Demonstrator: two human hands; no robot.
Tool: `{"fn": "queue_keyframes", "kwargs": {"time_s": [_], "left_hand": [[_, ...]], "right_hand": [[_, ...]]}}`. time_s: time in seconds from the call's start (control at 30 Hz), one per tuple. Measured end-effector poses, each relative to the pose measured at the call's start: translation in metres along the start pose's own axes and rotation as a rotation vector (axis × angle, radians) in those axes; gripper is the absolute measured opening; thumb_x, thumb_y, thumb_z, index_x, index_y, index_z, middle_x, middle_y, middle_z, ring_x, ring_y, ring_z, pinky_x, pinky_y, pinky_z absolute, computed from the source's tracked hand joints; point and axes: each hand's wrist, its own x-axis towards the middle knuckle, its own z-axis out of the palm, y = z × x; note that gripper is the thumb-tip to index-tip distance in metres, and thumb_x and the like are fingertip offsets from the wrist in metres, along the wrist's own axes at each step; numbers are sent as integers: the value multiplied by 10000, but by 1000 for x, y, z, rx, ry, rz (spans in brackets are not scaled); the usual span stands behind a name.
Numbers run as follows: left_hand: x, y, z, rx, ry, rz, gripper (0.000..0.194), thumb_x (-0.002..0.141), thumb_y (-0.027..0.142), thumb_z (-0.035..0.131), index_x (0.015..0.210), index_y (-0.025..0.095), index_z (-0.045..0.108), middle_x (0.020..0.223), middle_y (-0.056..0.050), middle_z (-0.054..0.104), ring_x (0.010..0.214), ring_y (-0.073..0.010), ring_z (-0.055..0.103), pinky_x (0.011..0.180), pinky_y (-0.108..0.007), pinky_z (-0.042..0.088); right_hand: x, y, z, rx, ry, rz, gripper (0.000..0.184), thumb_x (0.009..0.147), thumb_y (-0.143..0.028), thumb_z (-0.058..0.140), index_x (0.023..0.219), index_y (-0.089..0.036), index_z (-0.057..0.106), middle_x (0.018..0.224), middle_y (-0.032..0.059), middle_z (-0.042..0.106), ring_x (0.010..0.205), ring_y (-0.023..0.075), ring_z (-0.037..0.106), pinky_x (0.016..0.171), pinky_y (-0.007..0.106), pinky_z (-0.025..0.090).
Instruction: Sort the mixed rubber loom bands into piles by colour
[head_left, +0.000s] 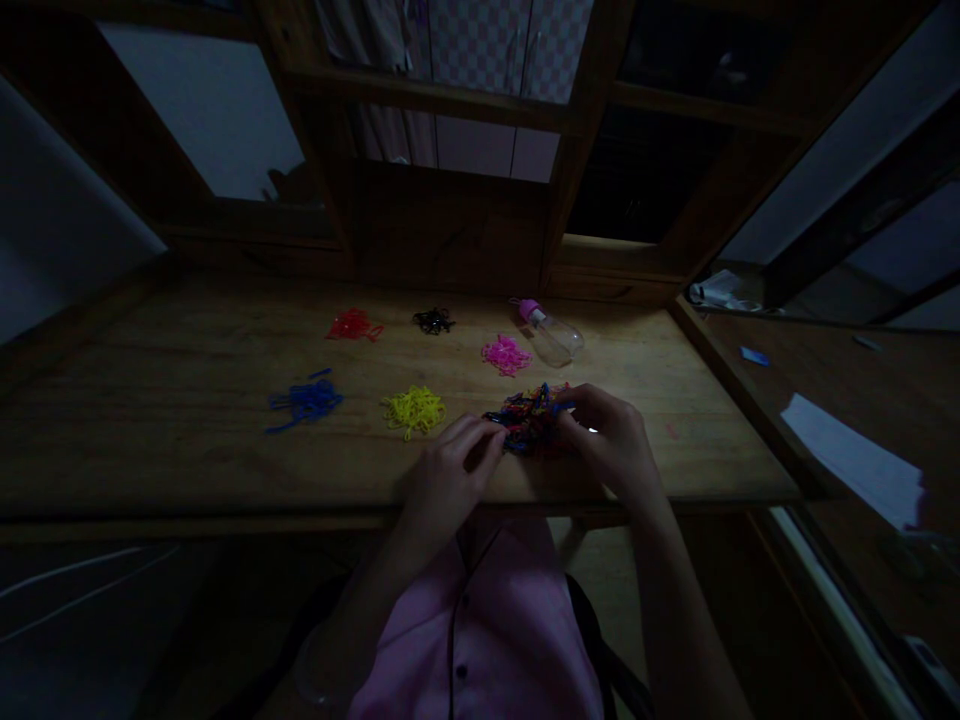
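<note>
Multicoloured tangle of thin looped bands (531, 428) on wooden desk (187, 460), right hand (615, 438) pinching blue band (562, 406), left hand (450, 465) at tangle's left edge, grip unclear.

On the surface (187, 470), the front heap (534, 428) lies between the left grip (450, 465) and the right grip (613, 435). Left of it sits the near-middle pile (415, 410), then the near-left pile (307, 401). Behind these, left to right, come the far-left pile (352, 325), far-middle pile (433, 321), far-right pile (506, 355) and bottle (553, 338). Shelving (450, 225) stands behind; paper (855, 460) lies on the side surface (795, 365), rightward.
</note>
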Motion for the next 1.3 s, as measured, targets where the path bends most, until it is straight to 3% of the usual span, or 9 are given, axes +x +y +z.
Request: {"fn": "queue_keyframes", "kwargs": {"time_s": [0.13, 0.3, 0.47, 0.67, 0.87, 1.07, 1.3], "left_hand": [[0, 0, 0, -10, 5, 11, 114, 946, 226, 548, 917, 213, 658, 933, -24, 668, 905, -169, 629, 813, -284, 474], [0, 1, 1, 5, -1, 32, 112, 931, 212, 564, 961, 225, 671, 960, -31, 656, 928, -175, 622, 832, -303, 491], [2, -4, 2, 60, -67, 71, 189, 873, 164, 629, 1037, 247, 674, 996, -34, 627, 1003, -199, 590, 894, -358, 483], [5, -5, 5, 169, -98, 94, 160, 842, 170, 649, 971, 249, 700, 988, -41, 612, 1001, -221, 566, 902, -389, 457], [3, -2, 7, 253, -118, 102, 170, 834, 206, 675, 982, 276, 718, 1022, -34, 633, 1011, -233, 553, 916, -401, 417], [3, -4, 8, 214, -53, 99, 101, 863, 249, 680, 945, 262, 737, 961, -27, 665, 956, -217, 568, 886, -384, 423], [3, -4, 6, 113, 13, 70, 132, 888, 214, 641, 980, 248, 731, 924, -30, 693, 930, -204, 595, 865, -363, 456]], "right_hand": [[-2, 6, -5, 373, -63, 186, 138, 785, -231, 675, 911, -188, 639, 723, 8, 707, 636, 166, 679, 596, 264, 534], [-6, 9, -6, 546, -101, 224, 281, 794, -259, 696, 1067, -191, 689, 799, 20, 737, 687, 155, 697, 674, 274, 562], [-10, 17, -7, 525, -102, 266, 297, 835, -321, 671, 1096, -194, 736, 861, 55, 753, 776, 176, 706, 790, 329, 561], [-13, 20, -11, 403, -76, 277, 305, 806, -350, 700, 1065, -203, 765, 733, 34, 733, 692, 161, 672, 742, 325, 549], [-15, 22, -11, 479, -86, 332, 311, 772, -369, 752, 1033, -201, 774, 808, 51, 762, 734, 171, 697, 742, 301, 543], [-17, 20, -11, 492, -48, 367, 321, 744, -379, 781, 1002, -188, 776, 840, 70, 774, 745, 205, 723, 727, 326, 563], [-22, 12, -12, 355, -21, 299, 258, 756, -376, 760, 939, -196, 787, 840, 64, 777, 735, 215, 731, 732, 334, 583]]}}
